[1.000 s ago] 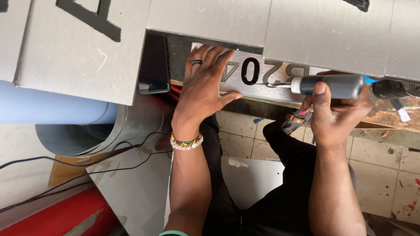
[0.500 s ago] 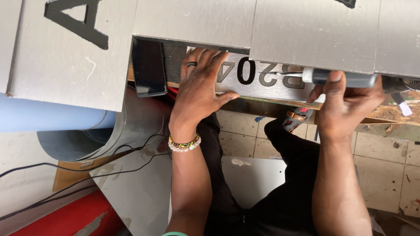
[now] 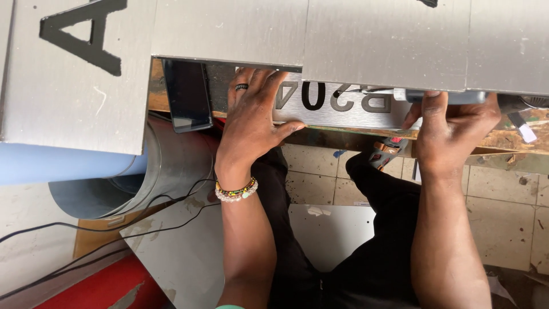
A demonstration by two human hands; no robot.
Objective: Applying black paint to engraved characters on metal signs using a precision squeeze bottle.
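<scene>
Pressure from the left hand (image 3: 251, 117) on a narrow brushed silver metal plate with black characters (image 3: 343, 106): palm down, fingers spread open, nothing grasped, only holding flat. Wears a black ring (image 3: 241, 87) on one finger and a beaded bracelet (image 3: 235, 191) at the wrist. Lies, this plate, along the worn wooden bench edge (image 3: 514, 140), half hidden under the large grey metal sheets (image 3: 372, 40) that cover the top of the view.

Clamped around a grey-blue cylindrical tool handle (image 3: 452, 96) with the right hand (image 3: 454, 129), thumb over the top, fingers wrapped under. Points its thin metal tip (image 3: 372, 90) leftward, onto the right end of the plate, near the last black character. Cannot tell whether the tip really touches the surface, because of the overhanging sheet.

Close to the left hand, a dark rectangular phone (image 3: 186, 94) leaning at the bench. Lower down, a small red and grey object (image 3: 389, 151) under the bench edge, a pale blue-grey roll (image 3: 34, 163) at the left, black cables (image 3: 114, 220) across the floor, and beige floor tiles (image 3: 326, 171).

Possible trouble, as a judgement only: a slip of the tip across the brushed face, leaving a scratch through the characters, if the flat hand gives too little hold on smooth metal. Also a risk for the spread fingers, being in line with the tip. Also poor sight of the work point under the overhanging sheet, so easy to misplace the tip.
</scene>
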